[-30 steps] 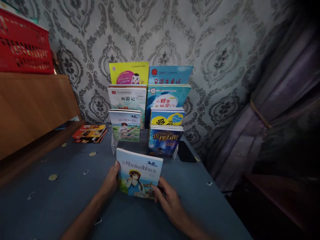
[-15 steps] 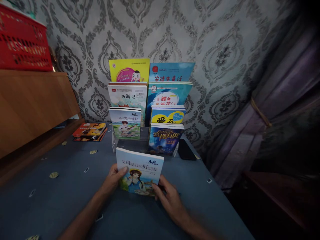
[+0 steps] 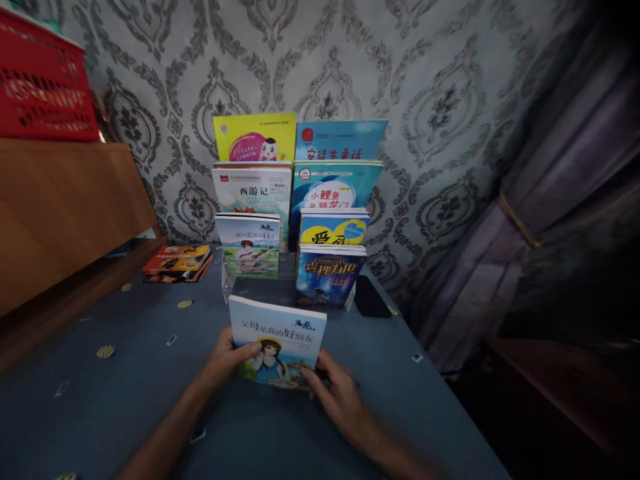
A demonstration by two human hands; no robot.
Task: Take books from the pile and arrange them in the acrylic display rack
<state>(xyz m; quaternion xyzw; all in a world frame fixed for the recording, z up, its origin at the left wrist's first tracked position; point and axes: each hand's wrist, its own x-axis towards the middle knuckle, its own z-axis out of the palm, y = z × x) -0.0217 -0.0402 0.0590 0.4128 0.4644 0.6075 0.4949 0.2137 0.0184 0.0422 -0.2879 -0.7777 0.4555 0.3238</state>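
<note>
Between my two hands is a light-blue paperback book, its cover with a girl in a yellow hat facing me. My left hand grips its left edge, thumb on the cover and fingers behind. At the lower right edge my right hand pinches it the same way. Just beyond stands a stepped book rack carrying upright books in two columns. Its front row has a book with a guitar player on the left and a dark-blue book on the right.
Orange books lie stacked at the back left of the table. A black phone-like slab lies right of the rack. A red basket sits on a wooden cabinet at left. A tied curtain hangs at right.
My left thumb has slid slightly inward over the cover. The view has shifted a little, so the rack and surroundings appear slightly further left. Both hands keep hold of the book.
</note>
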